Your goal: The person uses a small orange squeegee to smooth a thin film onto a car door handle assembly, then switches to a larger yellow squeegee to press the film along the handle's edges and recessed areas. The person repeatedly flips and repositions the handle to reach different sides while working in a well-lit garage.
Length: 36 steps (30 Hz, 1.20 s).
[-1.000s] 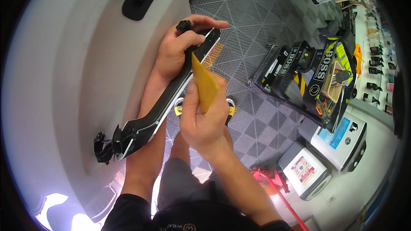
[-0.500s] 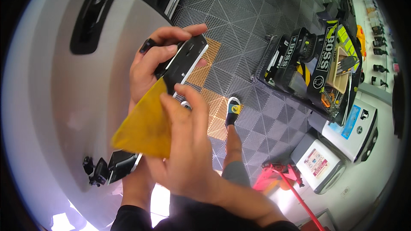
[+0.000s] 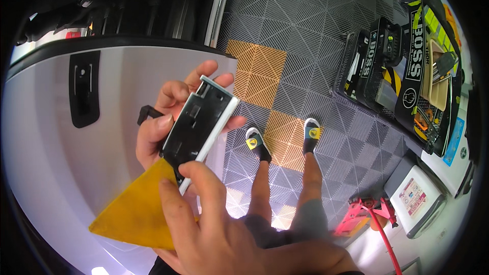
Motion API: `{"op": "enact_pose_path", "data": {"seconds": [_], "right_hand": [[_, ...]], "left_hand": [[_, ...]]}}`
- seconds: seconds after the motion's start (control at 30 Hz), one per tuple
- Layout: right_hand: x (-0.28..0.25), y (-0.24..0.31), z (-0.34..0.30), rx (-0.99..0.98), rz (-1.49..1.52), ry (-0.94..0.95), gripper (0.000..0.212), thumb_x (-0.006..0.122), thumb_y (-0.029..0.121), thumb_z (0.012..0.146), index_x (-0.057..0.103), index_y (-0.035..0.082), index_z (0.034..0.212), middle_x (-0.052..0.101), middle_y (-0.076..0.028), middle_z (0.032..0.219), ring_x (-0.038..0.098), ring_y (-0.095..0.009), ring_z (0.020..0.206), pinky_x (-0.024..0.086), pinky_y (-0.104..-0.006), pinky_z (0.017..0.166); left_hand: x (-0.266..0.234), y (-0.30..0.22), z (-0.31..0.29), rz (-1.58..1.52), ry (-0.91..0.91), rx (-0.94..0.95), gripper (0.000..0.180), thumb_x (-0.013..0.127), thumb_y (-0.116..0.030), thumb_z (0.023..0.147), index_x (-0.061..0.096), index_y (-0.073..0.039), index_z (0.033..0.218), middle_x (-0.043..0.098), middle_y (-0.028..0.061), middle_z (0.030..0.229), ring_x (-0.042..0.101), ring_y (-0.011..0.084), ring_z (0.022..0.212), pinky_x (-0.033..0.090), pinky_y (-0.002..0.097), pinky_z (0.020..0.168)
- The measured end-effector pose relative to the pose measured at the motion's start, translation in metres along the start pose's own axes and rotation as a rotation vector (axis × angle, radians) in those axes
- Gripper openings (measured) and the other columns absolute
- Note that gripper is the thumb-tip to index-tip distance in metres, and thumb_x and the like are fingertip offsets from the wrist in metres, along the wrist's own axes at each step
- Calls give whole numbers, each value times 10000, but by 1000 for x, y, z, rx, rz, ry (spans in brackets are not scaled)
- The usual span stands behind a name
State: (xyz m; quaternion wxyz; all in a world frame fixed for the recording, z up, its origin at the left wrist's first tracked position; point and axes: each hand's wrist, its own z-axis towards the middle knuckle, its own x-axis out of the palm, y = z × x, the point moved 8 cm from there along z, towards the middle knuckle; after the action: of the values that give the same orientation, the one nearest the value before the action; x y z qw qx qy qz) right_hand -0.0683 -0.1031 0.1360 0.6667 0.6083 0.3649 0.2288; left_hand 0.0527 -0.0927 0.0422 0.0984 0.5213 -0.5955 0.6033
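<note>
My left hand point(image 3: 150, 140) is closed round a long plastic part point(image 3: 198, 114), black and hollow on the side that shows, with a white edge. Its thumb lies on the near side, and fingertips show past the far side. A small black piece point(image 3: 148, 114) sticks out beside the thumb. Between the fingers of my right hand point(image 3: 206, 229) is a yellow triangular sheet point(image 3: 135, 206); whether it is cloth or plastic I cannot tell. One corner of the sheet meets the part's lower end, where my right index fingertip rests.
A pale car door point(image 3: 46, 137) with a black handle recess point(image 3: 84, 89) stands at left. At right are a loaded black tool cart point(image 3: 377, 104), a white box-shaped unit point(image 3: 415, 196) and a red floor jack point(image 3: 367, 214). My feet stand on patterned floor tiles point(image 3: 254, 71).
Both hands, the part and the yellow sheet sit lower and further left in view. The part's hollow black side now faces up more fully. The view has shifted, showing both feet.
</note>
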Motion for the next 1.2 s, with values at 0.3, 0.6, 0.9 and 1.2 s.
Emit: {"op": "enact_pose_path", "data": {"seconds": [0.3, 0.6, 0.9, 1.2], "right_hand": [[-6, 8, -4, -83, -70, -42, 504, 762, 96, 832, 556, -76, 1260, 492, -222, 1224, 705, -211, 753, 589, -257, 579], [3, 8, -4, -84, -8, -39, 695, 845, 103, 802, 473, -83, 1359, 455, -189, 1173, 676, -226, 783, 615, -250, 626], [11, 0, -17, -133, -51, -67, 846, 877, 125, 774, 446, -45, 1482, 486, -193, 1182, 662, -219, 809, 581, -242, 602], [15, 1, -10, -189, -120, -164, 811, 883, 161, 743, 506, -50, 1429, 494, -216, 1204, 668, -235, 870, 578, -227, 612]], "left_hand": [[18, -1, -1, 17, -5, -11, 218, 700, -172, 917, 605, -44, 1066, 474, 237, 1525, 427, 423, 1508, 549, 676, 1035], [12, 2, 0, 2, 17, -17, 246, 725, -192, 921, 629, -50, 1097, 510, 236, 1496, 445, 416, 1497, 554, 665, 1031], [2, 3, -1, -28, 87, -18, 328, 616, -230, 912, 608, -37, 1177, 463, 244, 1521, 398, 452, 1511, 469, 736, 1115], [-10, 2, -2, -12, -32, -20, 338, 631, -216, 924, 600, -47, 1214, 499, 229, 1500, 425, 446, 1502, 467, 743, 1114]]}}
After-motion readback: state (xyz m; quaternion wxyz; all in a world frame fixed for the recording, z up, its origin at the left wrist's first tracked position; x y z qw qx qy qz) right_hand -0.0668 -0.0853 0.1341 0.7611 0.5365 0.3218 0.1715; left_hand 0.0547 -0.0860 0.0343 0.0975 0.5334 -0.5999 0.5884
